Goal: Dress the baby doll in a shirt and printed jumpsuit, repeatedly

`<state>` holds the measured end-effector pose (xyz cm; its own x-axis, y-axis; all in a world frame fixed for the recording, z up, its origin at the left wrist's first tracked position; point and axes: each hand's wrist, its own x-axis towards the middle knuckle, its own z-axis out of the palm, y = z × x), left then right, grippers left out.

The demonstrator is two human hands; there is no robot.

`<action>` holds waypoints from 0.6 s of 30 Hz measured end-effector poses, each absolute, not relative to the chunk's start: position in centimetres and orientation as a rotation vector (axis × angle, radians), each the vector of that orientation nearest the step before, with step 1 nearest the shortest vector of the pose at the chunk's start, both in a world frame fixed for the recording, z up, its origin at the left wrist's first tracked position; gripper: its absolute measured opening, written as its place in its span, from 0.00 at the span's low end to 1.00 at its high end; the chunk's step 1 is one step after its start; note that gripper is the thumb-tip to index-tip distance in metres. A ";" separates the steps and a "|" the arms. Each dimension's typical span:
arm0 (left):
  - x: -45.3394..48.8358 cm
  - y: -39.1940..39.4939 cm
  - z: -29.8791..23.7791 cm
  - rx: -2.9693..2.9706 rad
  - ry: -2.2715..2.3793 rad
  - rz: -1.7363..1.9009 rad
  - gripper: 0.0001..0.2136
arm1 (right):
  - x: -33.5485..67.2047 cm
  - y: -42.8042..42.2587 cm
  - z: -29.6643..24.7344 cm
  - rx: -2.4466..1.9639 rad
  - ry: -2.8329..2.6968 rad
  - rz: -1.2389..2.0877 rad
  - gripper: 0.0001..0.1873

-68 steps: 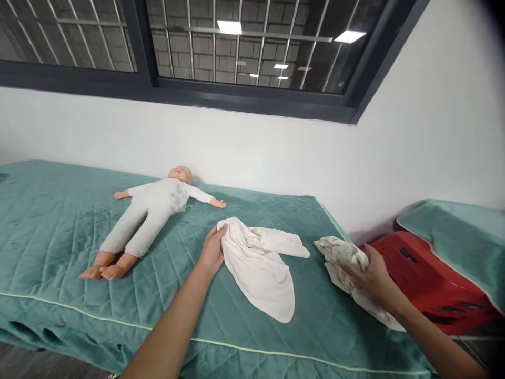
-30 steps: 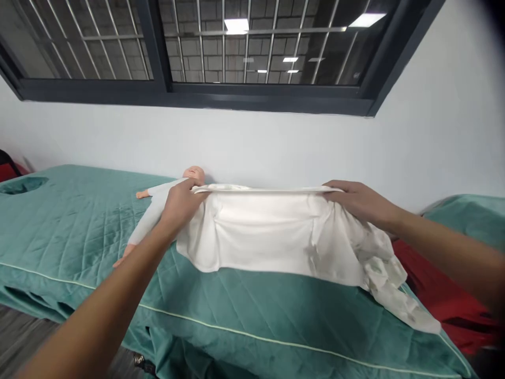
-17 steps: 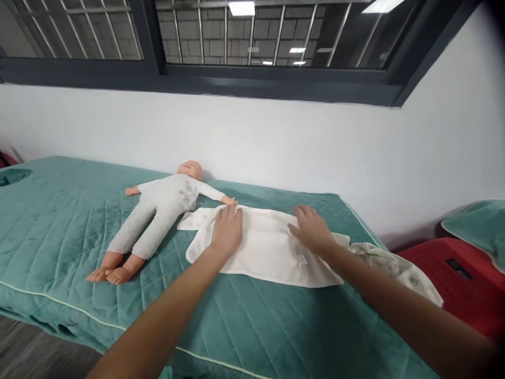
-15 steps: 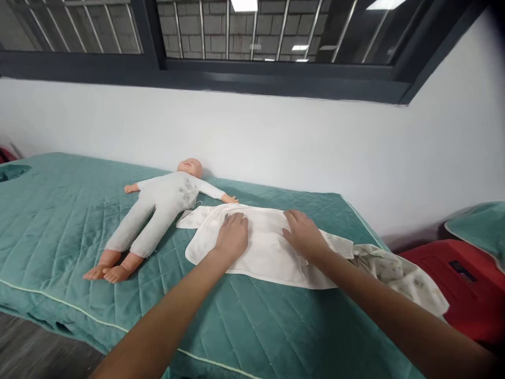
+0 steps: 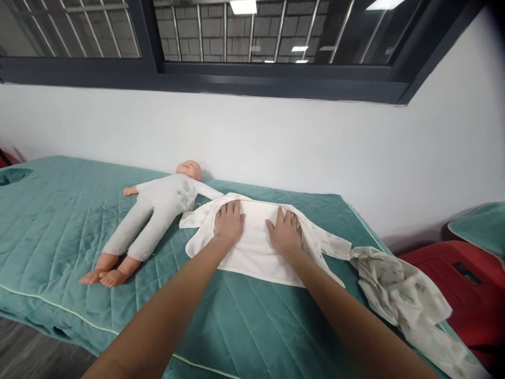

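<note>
A white baby garment (image 5: 256, 252) lies spread on the teal quilted bed (image 5: 59, 226). My left hand (image 5: 229, 221) rests flat on its left part, fingers stretched out. My right hand (image 5: 284, 234) lies flat on its right part, fingers apart. Neither hand holds anything. To the left, a baby doll (image 5: 158, 205) in a pale bodysuit lies on its back, head toward the wall, one arm touching the garment's edge. A second, patterned cloth (image 5: 398, 295) trails off the garment's right side toward the bed's corner.
A white wall runs behind the bed under a dark-framed window (image 5: 236, 79). A red plastic object (image 5: 461, 284) stands to the right of the bed, beside another teal-covered surface (image 5: 481, 226). The bed's front edge has pale piping.
I lifted the white garment stretched between both hands, then laid it flat beside the doll. Since then both hands have slid closer together on it, and the patterned cloth now shows further right.
</note>
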<state>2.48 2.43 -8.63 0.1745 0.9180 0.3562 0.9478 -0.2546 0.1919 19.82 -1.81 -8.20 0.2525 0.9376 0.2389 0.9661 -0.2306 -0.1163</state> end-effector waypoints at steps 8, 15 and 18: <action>2.2 3.4 -9.1 -2.446 -1.941 -0.579 0.26 | 21.1 -0.2 -8.6 -2.301 -1.872 0.017 0.36; 0.2 -0.2 -7.5 -2.575 -1.793 -0.693 0.22 | 18.4 -2.5 -5.2 -2.196 -2.221 -0.142 0.31; -3.5 -3.0 -6.8 -2.611 -1.704 -0.824 0.21 | 16.0 -1.9 -3.6 -2.063 -2.368 -0.047 0.27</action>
